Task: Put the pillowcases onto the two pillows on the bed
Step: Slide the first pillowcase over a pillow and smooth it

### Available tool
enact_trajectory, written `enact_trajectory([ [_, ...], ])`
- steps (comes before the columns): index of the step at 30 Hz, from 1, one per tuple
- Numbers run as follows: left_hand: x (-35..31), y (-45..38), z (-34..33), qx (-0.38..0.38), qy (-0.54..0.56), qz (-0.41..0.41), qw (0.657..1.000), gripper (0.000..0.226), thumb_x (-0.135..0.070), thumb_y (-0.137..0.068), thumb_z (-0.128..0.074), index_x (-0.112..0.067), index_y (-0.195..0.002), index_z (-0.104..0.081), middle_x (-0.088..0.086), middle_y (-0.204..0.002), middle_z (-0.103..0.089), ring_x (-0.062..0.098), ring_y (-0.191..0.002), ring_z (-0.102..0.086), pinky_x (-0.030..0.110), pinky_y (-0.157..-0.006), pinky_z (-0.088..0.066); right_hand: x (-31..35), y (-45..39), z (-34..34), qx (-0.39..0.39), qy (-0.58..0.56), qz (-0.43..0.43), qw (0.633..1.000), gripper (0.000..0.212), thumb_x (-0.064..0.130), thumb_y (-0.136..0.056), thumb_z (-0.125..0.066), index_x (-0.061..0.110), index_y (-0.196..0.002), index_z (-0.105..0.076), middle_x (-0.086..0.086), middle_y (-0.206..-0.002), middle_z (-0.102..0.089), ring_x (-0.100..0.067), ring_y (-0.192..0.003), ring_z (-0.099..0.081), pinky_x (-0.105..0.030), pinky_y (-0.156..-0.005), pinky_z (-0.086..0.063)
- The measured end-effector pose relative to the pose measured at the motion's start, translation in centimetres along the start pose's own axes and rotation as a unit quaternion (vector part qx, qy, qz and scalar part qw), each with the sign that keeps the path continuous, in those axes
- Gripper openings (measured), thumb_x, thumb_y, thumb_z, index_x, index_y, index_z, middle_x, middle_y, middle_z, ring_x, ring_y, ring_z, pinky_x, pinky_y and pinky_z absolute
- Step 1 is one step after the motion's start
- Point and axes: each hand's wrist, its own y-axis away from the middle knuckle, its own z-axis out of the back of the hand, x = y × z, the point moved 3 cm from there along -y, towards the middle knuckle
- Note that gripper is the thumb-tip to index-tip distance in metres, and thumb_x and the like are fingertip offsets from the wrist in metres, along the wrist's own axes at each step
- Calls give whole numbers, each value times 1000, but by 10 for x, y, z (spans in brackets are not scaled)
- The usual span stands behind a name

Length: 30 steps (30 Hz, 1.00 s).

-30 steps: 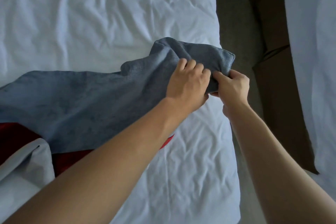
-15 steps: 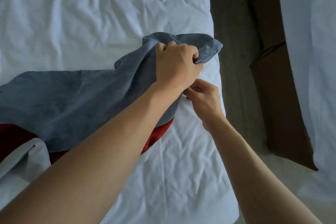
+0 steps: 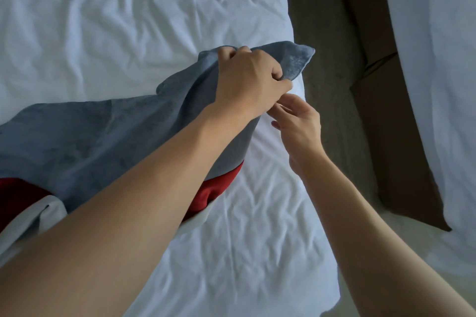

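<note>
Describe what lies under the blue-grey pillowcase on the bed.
Under the blue-grey pillowcase a red cloth shows at the lower edge, over something white. How far either extends beneath is covered.

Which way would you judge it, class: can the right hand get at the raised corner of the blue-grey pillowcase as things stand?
Probably yes. The right hand is open just below the left hand, which pinches the blue-grey pillowcase. The raised corner sticks out past that grip, nothing covering it.
</note>
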Motion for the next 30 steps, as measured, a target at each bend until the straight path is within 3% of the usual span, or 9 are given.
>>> enact_trajectory([
  [4,-3,-2,4,-11,-1,3,1000,44,-52,-86,-55,-27,-50,-51,-9,-67,-62,14,-85,-45,36,-84,-24,11,0,-5,-10,3,22,1000,14,29,-80,-81,27,-94,-78,9,-102,-76,-8,-105,-69,-36,-96,-52],
  [7,-2,-1,11,-7,28,-31,999,26,-52,-88,-58,-32,-77,-71,-10,-94,-70,13,-94,-50,33,-85,-23,13,-1,8,-36,47,23,998,7,28,-76,-82,26,-82,-79,8,-113,-73,-13,-112,-65,-44,-101,-50],
  [9,-3,3,12,3,48,-60,997,25,-52,-87,-61,-32,-96,-73,-7,-109,-68,14,-104,-55,32,-89,-26,18,1,30,-68,61,10,996,4,24,-72,-78,28,-72,-79,12,-114,-71,-10,-109,-65,-35,-90,-53],
  [12,-13,20,2,30,44,-127,990,26,-55,-83,-62,-31,-87,-71,-9,-104,-64,16,-106,-54,37,-95,-29,25,-2,67,-107,48,-17,993,8,18,-71,-72,21,-71,-79,13,-103,-74,3,-84,-68,-22,-67,-52],
  [15,-32,33,-17,51,9,-177,983,40,-60,-82,-57,-25,-87,-74,-7,-105,-64,18,-109,-53,39,-99,-25,29,-6,80,-87,81,-29,993,12,15,-76,-70,20,-68,-78,21,-84,-74,14,-72,-63,-21,-62,-51],
  [17,-40,36,-26,32,-10,-166,986,40,-55,-86,-54,-19,-89,-73,-3,-105,-64,21,-108,-52,40,-96,-26,29,-4,76,-66,78,-15,995,13,12,-77,-70,18,-68,-78,21,-80,-73,14,-70,-63,-9,-56,-48],
  [20,-37,34,-31,31,4,-117,993,31,-49,-89,-59,-21,-84,-73,-2,-106,-62,22,-109,-49,38,-93,-26,24,0,69,-45,55,-1,997,9,9,-76,-69,2,-77,-75,9,-86,-74,10,-63,-61,-6,-51,-44],
  [24,-27,30,-32,74,105,-20,992,20,-46,-80,-73,-32,-67,-66,-7,-105,-62,19,-110,-50,35,-92,-24,7,4,65,-19,58,-42,997,14,16,-75,-73,23,-87,-76,10,-96,-75,-1,-96,-68,-22,-79,-51],
  [30,-28,20,-36,73,111,14,991,20,-46,-79,-71,-30,-66,-68,-10,-100,-65,18,-109,-52,37,-91,-25,-8,9,60,29,-70,-130,989,52,13,-75,-69,10,-126,-58,-11,-111,-73,-23,-104,-71,-45,-95,-55],
])
